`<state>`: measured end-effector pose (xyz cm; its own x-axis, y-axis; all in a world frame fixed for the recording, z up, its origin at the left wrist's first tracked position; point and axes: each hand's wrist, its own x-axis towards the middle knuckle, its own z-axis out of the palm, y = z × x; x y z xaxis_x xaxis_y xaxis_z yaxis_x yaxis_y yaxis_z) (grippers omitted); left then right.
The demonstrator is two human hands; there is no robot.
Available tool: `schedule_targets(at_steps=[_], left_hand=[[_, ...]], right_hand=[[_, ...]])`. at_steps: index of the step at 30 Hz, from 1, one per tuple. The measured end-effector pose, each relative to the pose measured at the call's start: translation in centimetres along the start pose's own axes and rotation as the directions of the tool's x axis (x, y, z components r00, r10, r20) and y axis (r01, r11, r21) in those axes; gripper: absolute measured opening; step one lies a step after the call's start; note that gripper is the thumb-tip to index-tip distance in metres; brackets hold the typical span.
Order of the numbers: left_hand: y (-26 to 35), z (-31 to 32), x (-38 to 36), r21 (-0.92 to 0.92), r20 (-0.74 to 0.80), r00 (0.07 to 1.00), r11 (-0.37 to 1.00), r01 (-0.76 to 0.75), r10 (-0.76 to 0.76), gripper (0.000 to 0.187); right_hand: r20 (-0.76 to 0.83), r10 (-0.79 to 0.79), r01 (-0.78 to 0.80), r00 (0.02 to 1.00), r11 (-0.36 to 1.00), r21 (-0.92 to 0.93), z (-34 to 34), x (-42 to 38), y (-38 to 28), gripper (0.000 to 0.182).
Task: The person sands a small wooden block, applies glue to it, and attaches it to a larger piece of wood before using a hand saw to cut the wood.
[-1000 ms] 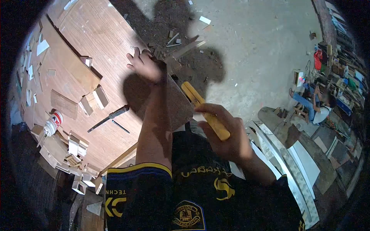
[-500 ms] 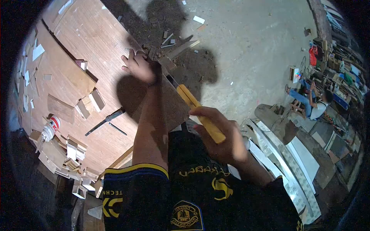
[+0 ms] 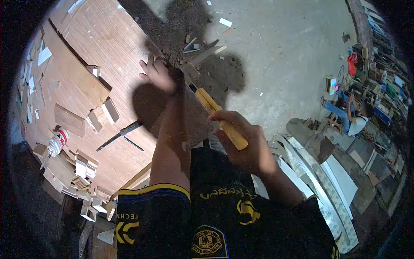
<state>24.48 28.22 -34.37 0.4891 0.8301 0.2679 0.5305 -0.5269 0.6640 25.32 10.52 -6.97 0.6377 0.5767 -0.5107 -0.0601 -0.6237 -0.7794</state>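
My right hand (image 3: 246,144) is closed around a long yellow utility knife (image 3: 221,118), thumb along its slotted body. The knife's dark metal front end points up and left, beside the long edge of the wooden table (image 3: 114,56). My left hand (image 3: 158,75) lies with fingers spread on the wood at that edge, beyond the knife's tip, and grips nothing visible. Part of the board edge is hidden by my forearm and in shadow. A dark bar-shaped tool (image 3: 118,135) and a thin black pen-like stick (image 3: 133,144) lie to the left of my left forearm.
Small wooden boxes (image 3: 88,213), a white-and-red glue bottle (image 3: 58,142) and a curved brown panel (image 3: 79,71) occupy the left side. Long white strips (image 3: 319,181) lie at lower right. A seated person (image 3: 355,118) is farther right. Offcuts litter the floor (image 3: 276,64).
My right hand has drawn the knife slightly up and left. My left hand stays spread on the wood, and the whole view has shifted a little.
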Motion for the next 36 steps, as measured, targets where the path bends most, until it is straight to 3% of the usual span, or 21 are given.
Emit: schedule_targets(at_steps=[2, 6, 8, 10, 12, 15, 16, 18, 19, 21, 25, 27, 29, 32, 36], left_hand=[[-0.2, -0.3, -0.2, 0.046, 0.108, 0.994, 0.999, -0.008, 0.003, 0.012], [-0.4, -0.5, -0.1, -0.066, 0.111, 0.993, 0.997, 0.040, -0.032, 0.012], [-1.8, 0.4, -0.4, -0.481, 0.284, 0.932, 0.807, 0.342, -0.226, 0.012], [-2.6, 1.5, -0.8, -0.488, 0.202, 0.950, 0.816, 0.309, -0.238, 0.010], [-3.3, 2.0, -0.4, -0.378, 0.308, 0.855, 0.771, 0.512, -0.416, 0.008], [-2.3, 1.2, 0.0, -0.483, 0.256, 0.852, 0.703, 0.522, -0.457, 0.008], [-1.0, 0.5, 0.4, -0.489, 0.254, 0.857, 0.705, 0.514, -0.449, 0.008], [1.2, -0.7, 0.9, -0.172, 0.065, 0.968, 0.953, 0.250, -0.243, 0.013], [0.9, -0.4, 0.7, -0.175, 0.067, 0.969, 0.953, 0.245, -0.237, 0.013], [0.1, 0.4, 0.1, 0.089, -0.075, 0.994, 0.994, -0.069, 0.076, 0.015], [-1.2, 1.1, -0.5, 0.149, -0.076, 0.995, 0.987, -0.060, 0.072, 0.015], [-1.7, 1.1, -0.4, 0.080, -0.164, 0.972, 0.984, -0.159, 0.170, 0.013], [-1.8, 1.3, -0.3, 0.103, -0.171, 0.968, 0.980, -0.170, 0.185, 0.012], [-1.5, 1.1, -0.6, 0.166, -0.156, 0.972, 0.975, -0.149, 0.175, 0.011], [-1.2, 0.9, -0.4, 0.190, -0.138, 0.978, 0.974, -0.127, 0.155, 0.010]], right_hand=[[0.082, 0.096, -0.095, 0.992, 0.995, -0.022, -0.3, -0.4, -0.6, 0.036], [0.096, 0.059, -0.057, 0.994, 0.998, -0.024, 0.0, -0.1, -1.4, 0.036], [0.090, 0.183, -0.182, 0.979, 0.983, -0.010, 0.5, 0.4, -2.4, 0.036], [0.065, 0.141, -0.143, 0.988, 0.989, 0.023, 0.7, 0.4, -1.7, 0.035], [0.025, 0.092, -0.093, 0.995, 0.994, 0.053, 0.7, 0.2, -1.0, 0.034], [-0.047, 0.063, -0.061, 0.997, 0.997, 0.036, 0.2, 0.2, -1.0, 0.032], [-0.033, 0.074, -0.073, 0.997, 0.997, 0.035, 0.1, 0.0, -1.1, 0.031], [-0.023, 0.091, -0.090, 0.996, 0.995, 0.040, 0.3, -0.4, -1.1, 0.030], [-0.032, 0.100, -0.099, 0.994, 0.994, 0.037, 0.7, -0.5, -0.9, 0.029], [-0.043, 0.105, -0.103, 0.994, 0.994, 0.030, 0.9, -0.5, -1.0, 0.029], [-0.018, 0.123, -0.123, 0.992, 0.992, 0.021, 1.3, -0.5, -1.4, 0.029], [-0.016, 0.128, -0.128, 0.992, 0.992, 0.011, 1.3, -0.4, -1.3, 0.029], [-0.018, 0.112, -0.111, 0.994, 0.993, 0.047, 1.2, -0.4, -1.2, 0.040], [0.008, 0.097, -0.097, 0.995, 0.995, 0.005, 0.8, -0.2, -1.2, 0.041], [0.012, 0.068, -0.067, 0.998, 0.997, -0.048, 0.7, -0.2, -1.7, 0.032]])
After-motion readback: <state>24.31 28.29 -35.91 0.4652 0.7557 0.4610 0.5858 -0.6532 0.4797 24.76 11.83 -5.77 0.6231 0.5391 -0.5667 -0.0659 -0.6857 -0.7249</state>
